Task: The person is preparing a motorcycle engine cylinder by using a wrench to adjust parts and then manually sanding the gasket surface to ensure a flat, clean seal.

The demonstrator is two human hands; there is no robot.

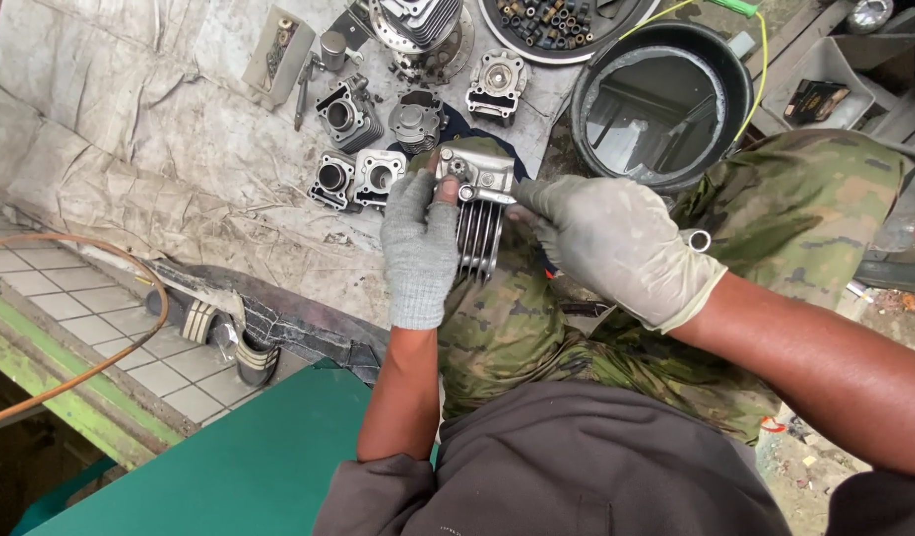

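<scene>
Gripped at frame centre: finned cylinder head point(474, 213), left hand point(418, 248) clasping it, right hand point(616, 248) pinching its edge. Best braced steady on camouflage-trousered knee point(497, 318); spare engine parts point(363, 177) lie upper centre.

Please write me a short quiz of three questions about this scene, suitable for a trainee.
1. True or false: both hands wear gloves.
2. Which hand grips the finned engine cylinder from the side? A) left hand B) right hand
3. Fill in: the spare cylinder parts lie on a grey ____.

Key:
1. True: the left hand and the right hand are both gloved.
2. A.
3. Cloth.
</scene>
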